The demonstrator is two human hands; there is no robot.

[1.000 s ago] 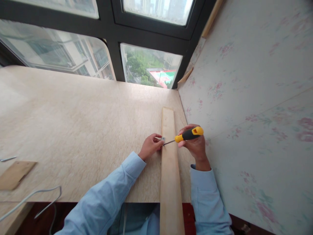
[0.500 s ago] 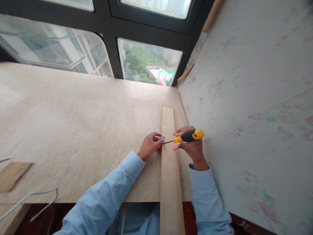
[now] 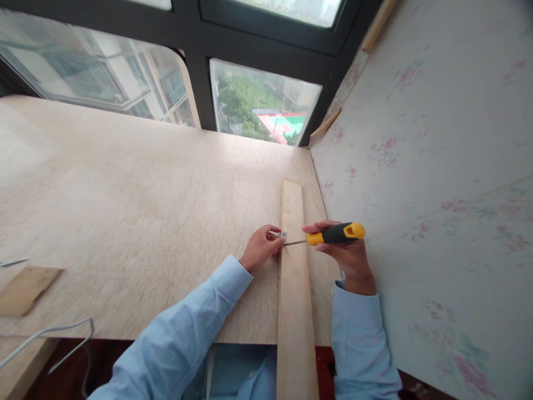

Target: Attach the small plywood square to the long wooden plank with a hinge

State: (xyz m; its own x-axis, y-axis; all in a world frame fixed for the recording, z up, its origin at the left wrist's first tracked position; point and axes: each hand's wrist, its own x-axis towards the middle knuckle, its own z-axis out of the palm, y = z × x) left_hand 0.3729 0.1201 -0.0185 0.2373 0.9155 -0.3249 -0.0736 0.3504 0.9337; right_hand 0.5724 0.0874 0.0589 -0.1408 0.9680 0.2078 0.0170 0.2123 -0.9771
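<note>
A long wooden board (image 3: 293, 289) lies lengthwise on the stone-patterned sill, its near end jutting past the front edge. At the board's left edge, my left hand (image 3: 263, 245) pinches a small metal bracket (image 3: 283, 235) between thumb and fingers. My right hand (image 3: 347, 253) grips a screwdriver (image 3: 336, 233) with a yellow and black handle, over the right side of the board. Its thin shaft points left, and the tip reaches the bracket near my left thumb. Whether a screw sits under the tip is too small to tell.
A floral-papered wall (image 3: 416, 211) rises close on the right. Dark-framed windows (image 3: 266, 100) stand behind the sill (image 3: 166, 194). To the left lie a small thin wooden piece (image 3: 29, 290), a pointed metal tool (image 3: 14, 262) and a grey cable (image 3: 54, 329) hanging over the front edge.
The whole view has shifted slightly, so the board and hands sit further right. My right hand has turned the screwdriver handle a little and drawn slightly right; my left hand keeps its pinch.
</note>
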